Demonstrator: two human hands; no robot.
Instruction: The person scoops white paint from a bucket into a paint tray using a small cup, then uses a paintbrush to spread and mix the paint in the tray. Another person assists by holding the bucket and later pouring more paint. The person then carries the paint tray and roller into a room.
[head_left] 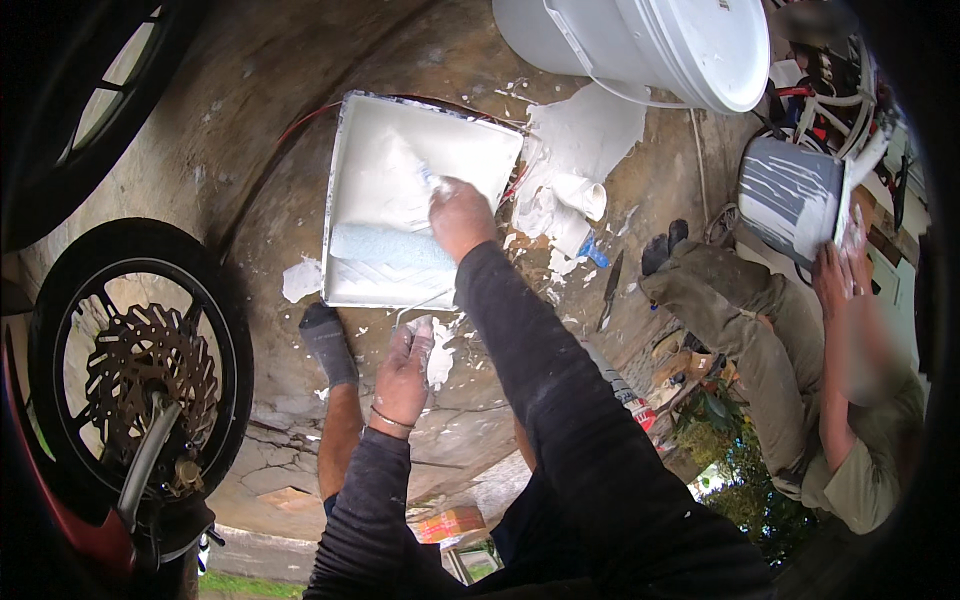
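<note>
A paint tray with white paint lies on the floor before me. My right hand is closed around a paintbrush, its bristles in the paint at the tray's far part. Across the tray's near part rests a pale fluffy paint roller; its wire frame runs over the near rim toward me. My left hand, smeared with white, is closed at the end of that wire, just outside the tray. The handle itself is mostly hidden by my fingers.
A large white bucket lies beyond the tray, beside spilled paint. A white cup, blue-handled brush and knife lie to the right. Another person handles a paint-streaked grey container. A motorcycle wheel stands left.
</note>
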